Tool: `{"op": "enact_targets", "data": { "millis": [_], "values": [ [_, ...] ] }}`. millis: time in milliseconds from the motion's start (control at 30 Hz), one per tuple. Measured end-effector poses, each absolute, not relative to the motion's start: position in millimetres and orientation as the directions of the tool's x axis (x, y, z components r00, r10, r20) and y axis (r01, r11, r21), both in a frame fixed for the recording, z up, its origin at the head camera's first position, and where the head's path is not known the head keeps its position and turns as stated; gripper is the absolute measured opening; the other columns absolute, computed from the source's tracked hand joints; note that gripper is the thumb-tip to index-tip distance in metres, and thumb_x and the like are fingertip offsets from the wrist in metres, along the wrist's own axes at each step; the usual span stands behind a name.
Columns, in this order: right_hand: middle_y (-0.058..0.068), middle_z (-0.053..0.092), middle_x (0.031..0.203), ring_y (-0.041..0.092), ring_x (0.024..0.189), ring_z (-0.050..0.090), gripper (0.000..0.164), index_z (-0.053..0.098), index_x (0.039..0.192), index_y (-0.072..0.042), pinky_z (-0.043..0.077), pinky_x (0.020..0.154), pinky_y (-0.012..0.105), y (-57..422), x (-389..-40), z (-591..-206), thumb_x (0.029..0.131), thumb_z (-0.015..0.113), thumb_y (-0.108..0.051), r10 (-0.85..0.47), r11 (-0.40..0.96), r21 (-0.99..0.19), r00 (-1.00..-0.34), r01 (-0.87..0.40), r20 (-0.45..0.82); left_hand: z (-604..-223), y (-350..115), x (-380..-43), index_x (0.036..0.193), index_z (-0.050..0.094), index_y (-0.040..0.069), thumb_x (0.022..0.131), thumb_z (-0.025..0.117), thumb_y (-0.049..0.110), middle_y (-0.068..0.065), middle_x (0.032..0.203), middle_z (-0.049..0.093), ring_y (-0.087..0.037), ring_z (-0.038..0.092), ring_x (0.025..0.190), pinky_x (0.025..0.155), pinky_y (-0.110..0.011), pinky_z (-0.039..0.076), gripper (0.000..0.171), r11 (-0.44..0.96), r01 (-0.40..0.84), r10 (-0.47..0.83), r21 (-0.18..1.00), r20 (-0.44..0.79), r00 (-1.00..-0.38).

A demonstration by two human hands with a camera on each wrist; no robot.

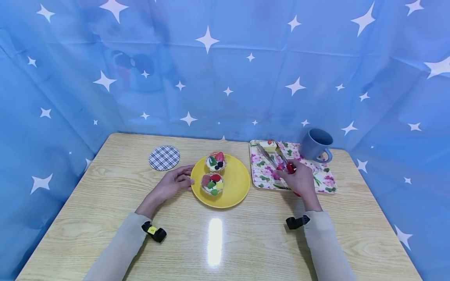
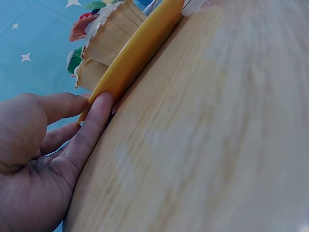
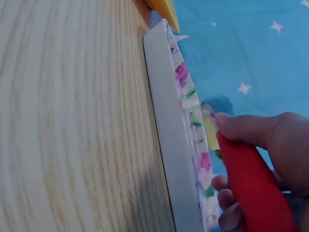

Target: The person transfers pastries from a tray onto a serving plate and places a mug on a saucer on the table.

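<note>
My left hand (image 1: pixel 173 182) pinches the left rim of a yellow plate (image 1: pixel 237 187), and the left wrist view shows thumb and finger on its edge. Two fruit-topped cupcakes stand on that plate, a rear one (image 1: pixel 215 162) and a front one (image 1: pixel 212 184). In my right hand (image 1: pixel 299 178) I grip red-handled tongs (image 3: pixel 253 186). Their metal arms reach across a floral tray (image 1: pixel 261 181), one on either side of a small yellow cake piece (image 1: pixel 268 146) with a red topping. The cake sits at the tray's back left.
A blue-grey mug (image 1: pixel 314 144) stands on the back right of the tray, its handle turned to the front right. Behind my left hand lies a round checked coaster (image 1: pixel 164 158). A blue star-patterned curtain (image 1: pixel 225 70) borders the wooden table (image 1: pixel 253 242).
</note>
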State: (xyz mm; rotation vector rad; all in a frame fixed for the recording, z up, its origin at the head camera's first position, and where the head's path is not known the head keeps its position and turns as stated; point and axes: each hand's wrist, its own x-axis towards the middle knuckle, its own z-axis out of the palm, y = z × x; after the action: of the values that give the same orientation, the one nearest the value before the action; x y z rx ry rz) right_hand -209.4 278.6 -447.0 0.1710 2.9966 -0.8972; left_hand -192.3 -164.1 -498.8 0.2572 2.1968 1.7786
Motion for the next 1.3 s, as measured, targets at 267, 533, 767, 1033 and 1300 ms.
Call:
{"op": "enact_targets", "data": {
  "millis": [267,533,767,1033,1300],
  "values": [
    [0.026,0.061,0.131,0.037,0.108,0.060,0.073,0.051,0.148,-0.002,0.057,0.084,0.047,276,-207,-445,0.093,0.072,-0.047,0.096,0.809,-0.578,-0.994,0.103,-0.043,-500,-164,-193,0.154,0.046,0.011,0.098,0.068,0.012,-0.017,0.138,0.060,-0.014,0.068,0.105,0.088,-0.021,0.059,0.060,0.231,-0.045,0.318,0.972,-0.119,-0.941],
    [0.025,0.065,0.121,0.034,0.099,0.062,0.069,0.055,0.144,-0.001,0.056,0.074,0.039,276,-203,-443,0.093,0.074,-0.043,0.059,0.817,-0.574,-0.998,0.053,-0.008,-499,-163,-194,0.154,0.047,0.014,0.098,0.069,0.013,-0.014,0.138,0.061,-0.016,0.067,0.107,0.089,-0.021,0.059,0.060,0.230,-0.057,0.317,0.972,-0.130,-0.939],
    [0.024,0.061,0.130,0.036,0.107,0.058,0.076,0.052,0.148,-0.004,0.058,0.084,0.046,274,-199,-441,0.091,0.074,-0.050,0.042,0.821,-0.569,-0.999,0.052,-0.030,-497,-164,-193,0.154,0.047,0.015,0.098,0.069,0.015,-0.014,0.139,0.060,-0.017,0.067,0.108,0.089,-0.022,0.059,0.060,0.237,-0.051,0.321,0.970,-0.127,-0.939],
    [0.025,0.060,0.133,0.038,0.113,0.061,0.081,0.050,0.150,-0.004,0.060,0.091,0.052,270,-194,-438,0.091,0.072,-0.055,0.018,0.805,-0.592,-0.999,0.042,-0.046,-499,-165,-193,0.154,0.047,0.017,0.098,0.069,0.015,-0.013,0.137,0.060,-0.017,0.066,0.108,0.089,-0.020,0.058,0.060,0.249,-0.047,0.319,0.967,-0.128,-0.939],
    [0.023,0.062,0.132,0.038,0.112,0.063,0.077,0.052,0.150,-0.008,0.061,0.088,0.051,267,-190,-438,0.090,0.075,-0.052,-0.011,0.804,-0.594,-0.999,0.017,-0.044,-500,-164,-193,0.154,0.047,0.017,0.098,0.070,0.016,-0.013,0.136,0.060,-0.017,0.066,0.108,0.089,-0.021,0.059,0.061,0.256,-0.047,0.318,0.966,-0.130,-0.939]
  ]
}}
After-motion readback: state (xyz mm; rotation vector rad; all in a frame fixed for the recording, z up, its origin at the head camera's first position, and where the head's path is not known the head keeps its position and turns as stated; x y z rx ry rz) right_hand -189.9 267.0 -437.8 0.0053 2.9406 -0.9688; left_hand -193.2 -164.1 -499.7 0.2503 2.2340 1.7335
